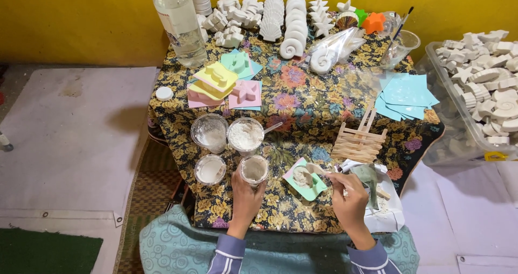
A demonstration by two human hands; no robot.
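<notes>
Two hands work at the near edge of a low table covered with a dark floral cloth. The left hand is wrapped around a small clear plastic cup of grey-white paste, which stands upright on the cloth. The right hand pinches the handle of a small white spoon. The spoon's long axis runs nearly level from right to left, and its bowl end points left over a mint-green silicone mould that already holds a lump of paste. The mould lies flat just right of the cup, between the two hands.

Four cups stand in a two-by-two cluster: the held one, a second small cup of white liquid beside it, and behind them two larger cups of white powder, one with a stick leaning in it.

Further back lie a stack of pink, yellow and green moulds, a clear plastic bottle, and rows of white plaster shell and star casts. To the right are a fan of pale blue square sheets, a small easel of wooden sticks, and a clear plastic tub of more white casts.
</notes>
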